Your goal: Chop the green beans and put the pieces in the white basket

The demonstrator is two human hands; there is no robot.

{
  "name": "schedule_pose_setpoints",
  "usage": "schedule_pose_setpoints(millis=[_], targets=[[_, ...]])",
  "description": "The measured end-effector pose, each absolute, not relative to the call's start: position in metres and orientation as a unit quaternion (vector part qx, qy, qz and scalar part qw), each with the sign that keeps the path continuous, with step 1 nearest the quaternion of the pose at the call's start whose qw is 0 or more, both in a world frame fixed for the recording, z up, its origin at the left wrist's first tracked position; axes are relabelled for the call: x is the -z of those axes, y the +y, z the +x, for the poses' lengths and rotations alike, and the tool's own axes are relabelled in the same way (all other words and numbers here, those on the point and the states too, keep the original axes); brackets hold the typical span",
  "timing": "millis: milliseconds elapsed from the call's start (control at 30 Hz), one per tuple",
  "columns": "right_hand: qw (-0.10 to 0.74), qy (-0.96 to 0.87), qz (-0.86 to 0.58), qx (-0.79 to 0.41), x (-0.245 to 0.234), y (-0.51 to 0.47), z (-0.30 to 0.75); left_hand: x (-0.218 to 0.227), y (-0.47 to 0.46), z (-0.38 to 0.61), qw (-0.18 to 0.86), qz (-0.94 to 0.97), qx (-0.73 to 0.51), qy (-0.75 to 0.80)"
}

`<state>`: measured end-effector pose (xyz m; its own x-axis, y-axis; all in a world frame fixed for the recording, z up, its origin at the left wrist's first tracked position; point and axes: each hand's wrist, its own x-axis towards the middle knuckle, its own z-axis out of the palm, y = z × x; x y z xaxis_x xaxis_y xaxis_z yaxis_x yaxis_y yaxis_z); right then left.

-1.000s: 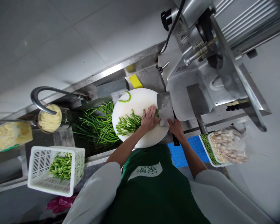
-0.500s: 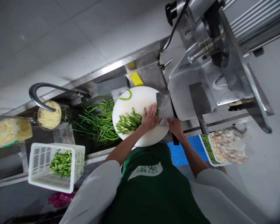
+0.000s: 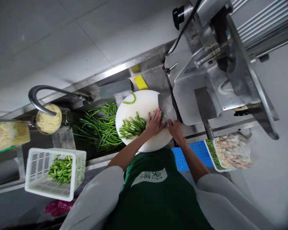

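Note:
My left hand (image 3: 154,122) presses fingers-down on a bunch of long green peppers (image 3: 132,126) lying on a round white cutting board (image 3: 142,101). Close to its right, my right hand (image 3: 174,129) is closed round the handle of a broad steel cleaver (image 3: 166,106), whose blade stands by my left fingertips at the end of the bunch. A single curved pepper (image 3: 130,100) lies alone at the board's far side.
A heap of whole green peppers (image 3: 99,126) fills the sink left of the board, under a curved tap (image 3: 42,92). A white slotted basket (image 3: 42,166) holds cut peppers. A metal slicer machine (image 3: 213,70) stands at right, with a tray of food (image 3: 232,150) and a blue mat (image 3: 196,153).
My right hand and the cleaver have shifted a little left, closer to my left hand. The view has drifted slightly; the left hand stays on the bunch.

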<state>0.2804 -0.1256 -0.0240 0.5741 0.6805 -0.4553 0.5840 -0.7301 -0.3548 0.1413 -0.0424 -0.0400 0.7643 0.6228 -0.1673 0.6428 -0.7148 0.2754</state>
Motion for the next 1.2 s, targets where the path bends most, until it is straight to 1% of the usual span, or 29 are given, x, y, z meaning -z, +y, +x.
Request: schedule_pose_setpoints(millis=[100, 200, 300, 367, 433, 500, 567, 667, 800, 967, 1067, 1133, 1200], targets=[[0.088, -0.364, -0.885, -0.278, 0.016, -0.104, 0.284, 0.039, -0.043, 0.145, 0.159, 0.926, 0.037, 0.341], [0.079, -0.394, -0.878, -0.261, -0.002, -0.094, 0.296, 0.029, -0.041, 0.140, 0.169, 0.928, 0.033, 0.330], [0.036, -0.422, -0.877, -0.227, -0.027, -0.107, 0.313, 0.014, -0.038, 0.099, 0.185, 0.923, -0.005, 0.336], [-0.003, -0.440, -0.873, -0.209, -0.042, -0.123, 0.322, 0.011, -0.041, 0.049, 0.183, 0.897, -0.065, 0.397], [-0.041, -0.463, -0.861, -0.206, -0.052, -0.140, 0.326, 0.017, -0.049, -0.006, 0.165, 0.835, -0.150, 0.504], [-0.077, -0.477, -0.851, -0.206, -0.055, -0.153, 0.324, 0.031, -0.060, -0.046, 0.158, 0.767, -0.205, 0.587], [-0.101, -0.480, -0.847, -0.203, -0.053, -0.161, 0.315, 0.048, -0.070, -0.058, 0.170, 0.734, -0.211, 0.623], [-0.117, -0.480, -0.848, -0.192, -0.049, -0.167, 0.294, 0.067, -0.071, -0.032, 0.172, 0.711, -0.212, 0.649], [-0.120, -0.501, -0.834, -0.197, -0.048, -0.174, 0.262, 0.072, -0.048, 0.031, 0.189, 0.709, -0.249, 0.632], [-0.104, -0.525, -0.816, -0.218, -0.049, -0.178, 0.231, 0.071, -0.044, 0.083, 0.235, 0.759, -0.265, 0.546], [-0.082, -0.528, -0.817, -0.217, -0.053, -0.180, 0.229, 0.067, -0.039, 0.081, 0.239, 0.779, -0.278, 0.509], [-0.058, -0.523, -0.826, -0.201, -0.057, -0.187, 0.234, 0.061, -0.020, 0.064, 0.218, 0.764, -0.296, 0.531], [-0.028, -0.521, -0.833, -0.183, -0.063, -0.200, 0.243, 0.052, 0.014, 0.042, 0.181, 0.747, -0.288, 0.572]])
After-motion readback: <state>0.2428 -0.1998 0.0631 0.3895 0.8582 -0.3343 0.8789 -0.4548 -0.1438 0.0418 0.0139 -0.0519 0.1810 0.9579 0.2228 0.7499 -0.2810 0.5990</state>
